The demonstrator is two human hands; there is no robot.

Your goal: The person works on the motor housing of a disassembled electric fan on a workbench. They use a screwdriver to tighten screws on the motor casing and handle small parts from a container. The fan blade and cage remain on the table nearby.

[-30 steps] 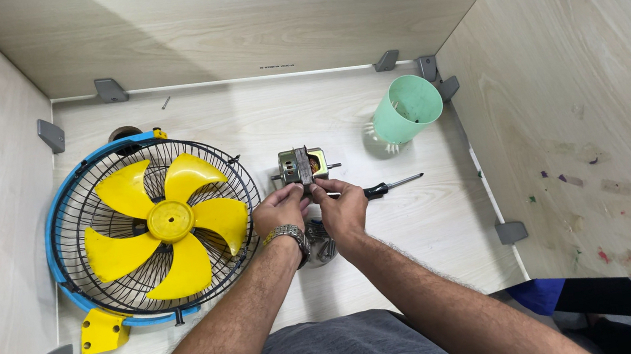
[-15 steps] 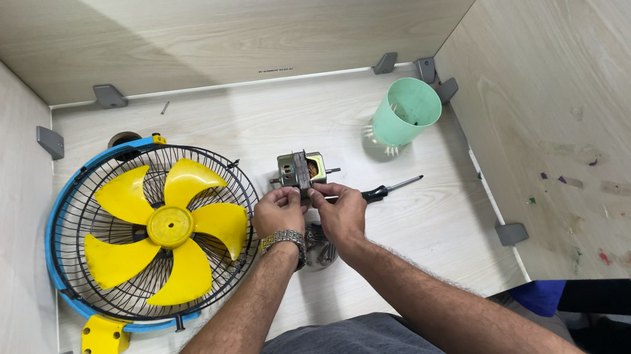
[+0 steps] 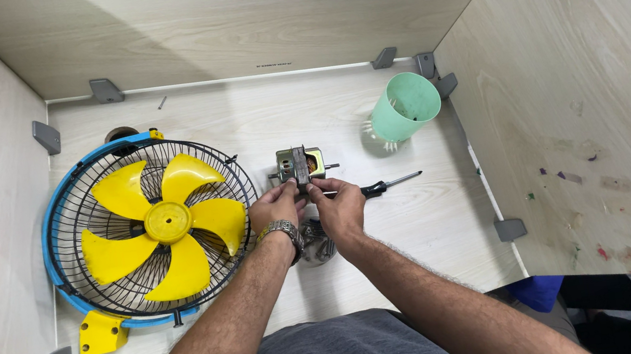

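While both forearms reach forward side by side, one small fan motor (image 3: 300, 166), a boxy metal block with brass-coloured windings and a shaft sticking out each side, stands near the middle of the pale wooden surface (image 3: 426, 227). Left hand (image 3: 278, 206) and right hand (image 3: 339, 204) each pinch its near edge, grip clenched on it. One screwdriver (image 3: 382, 186) lies just right; one yellow-bladed caged fan (image 3: 158, 229) sits left; one green cup (image 3: 403, 108) lies tipped behind.
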